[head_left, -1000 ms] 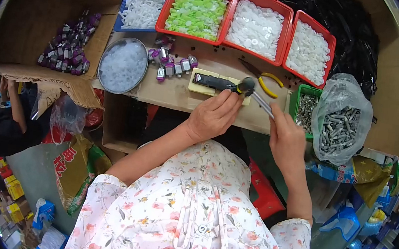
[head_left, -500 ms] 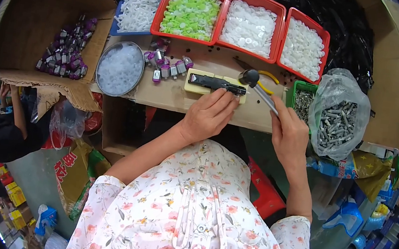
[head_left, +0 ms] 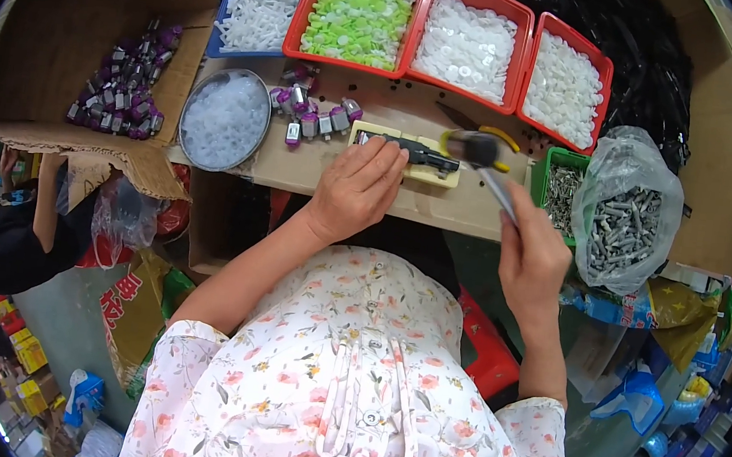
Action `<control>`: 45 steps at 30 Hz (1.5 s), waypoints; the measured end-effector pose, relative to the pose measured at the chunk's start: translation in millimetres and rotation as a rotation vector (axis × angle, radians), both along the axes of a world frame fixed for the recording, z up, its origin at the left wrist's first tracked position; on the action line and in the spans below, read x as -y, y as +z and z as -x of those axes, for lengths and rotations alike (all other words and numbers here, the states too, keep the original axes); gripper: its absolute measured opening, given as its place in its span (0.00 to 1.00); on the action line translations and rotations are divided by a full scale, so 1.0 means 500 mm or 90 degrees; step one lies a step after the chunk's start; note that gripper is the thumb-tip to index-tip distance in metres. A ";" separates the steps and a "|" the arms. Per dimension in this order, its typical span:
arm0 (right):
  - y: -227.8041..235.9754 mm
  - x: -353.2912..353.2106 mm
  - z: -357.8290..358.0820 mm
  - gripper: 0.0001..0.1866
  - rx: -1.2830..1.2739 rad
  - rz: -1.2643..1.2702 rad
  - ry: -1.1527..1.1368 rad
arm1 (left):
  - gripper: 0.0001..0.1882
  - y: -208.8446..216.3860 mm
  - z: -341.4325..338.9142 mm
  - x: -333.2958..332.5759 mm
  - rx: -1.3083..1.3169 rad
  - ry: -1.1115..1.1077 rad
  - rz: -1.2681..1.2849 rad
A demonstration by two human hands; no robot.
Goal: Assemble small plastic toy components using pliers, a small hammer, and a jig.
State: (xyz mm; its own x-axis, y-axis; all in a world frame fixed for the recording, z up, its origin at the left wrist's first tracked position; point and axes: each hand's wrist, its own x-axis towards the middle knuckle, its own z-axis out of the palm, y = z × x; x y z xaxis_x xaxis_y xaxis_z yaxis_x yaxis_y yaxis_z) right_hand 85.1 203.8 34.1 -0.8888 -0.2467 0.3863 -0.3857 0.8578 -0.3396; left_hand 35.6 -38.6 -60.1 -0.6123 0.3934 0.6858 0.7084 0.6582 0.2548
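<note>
A cream block [head_left: 426,176] lies on the cardboard-covered bench with a long black plastic part [head_left: 428,157] set lengthwise in it. My left hand [head_left: 354,189] grips the left end of that part, fingers pressed together and covering some of it. In my right hand [head_left: 534,261] is a hammer [head_left: 501,192], held by its metal handle. The hammer's dark head is smeared by motion, raised near the right end of the black part. Just behind it rest pliers [head_left: 506,139] with yellow handles, partly hidden by the hammer head.
Along the back stand a blue tray [head_left: 216,38] and red trays [head_left: 417,31] of small plastic pieces. A round dish [head_left: 266,131] of clear pieces and several purple-and-grey parts [head_left: 310,125] lie left, beside a cardboard box [head_left: 36,37]. A green tray [head_left: 539,178] and plastic bag [head_left: 594,245] hold metal parts at right.
My left hand has slid left along the black part, from its right end to its left end. The hammer head has shifted slightly right and is now blurred.
</note>
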 end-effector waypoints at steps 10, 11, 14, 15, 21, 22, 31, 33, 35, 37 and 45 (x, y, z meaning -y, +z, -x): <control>0.023 0.006 0.024 0.23 -0.010 0.046 0.019 | 0.16 0.006 0.005 0.004 -0.001 -0.021 0.006; 0.031 0.011 0.033 0.23 -0.075 0.090 0.019 | 0.16 0.006 0.003 0.004 0.010 -0.026 -0.017; 0.009 0.020 0.047 0.24 -0.092 0.093 0.023 | 0.16 -0.003 0.011 0.013 0.002 -0.057 -0.033; -0.004 0.024 0.043 0.24 -0.073 0.067 0.020 | 0.16 -0.003 0.008 0.011 0.004 -0.057 -0.033; 0.012 0.036 0.032 0.20 0.097 -0.025 -0.005 | 0.15 -0.005 0.003 0.001 -0.006 -0.035 -0.045; 0.015 0.038 0.034 0.20 0.025 0.084 -0.007 | 0.15 -0.006 0.003 0.001 -0.009 -0.035 -0.047; 0.015 -0.020 0.003 0.19 -0.040 0.091 -0.049 | 0.14 0.004 0.002 0.002 -0.039 -0.006 0.010; -0.024 -0.035 -0.008 0.19 -0.024 0.042 -0.045 | 0.15 0.003 0.006 0.001 -0.043 -0.003 0.014; -0.029 -0.033 -0.028 0.18 0.180 -0.066 -0.110 | 0.15 0.001 0.009 0.000 -0.041 -0.016 0.014; -0.018 -0.042 -0.026 0.19 0.123 -0.061 -0.083 | 0.15 -0.002 0.006 0.004 -0.037 -0.011 0.022; -0.043 -0.022 -0.007 0.18 0.121 -0.023 -0.023 | 0.16 0.004 0.009 0.001 -0.049 -0.014 0.026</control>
State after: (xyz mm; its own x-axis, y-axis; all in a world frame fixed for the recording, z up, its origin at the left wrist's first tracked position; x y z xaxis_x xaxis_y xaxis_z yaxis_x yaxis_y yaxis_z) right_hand 88.9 214.9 12.6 -0.9534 -0.2246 0.2014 -0.2865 0.8829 -0.3719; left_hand 31.3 -38.9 -58.2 -0.5496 0.4344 0.7136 0.7389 0.6514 0.1726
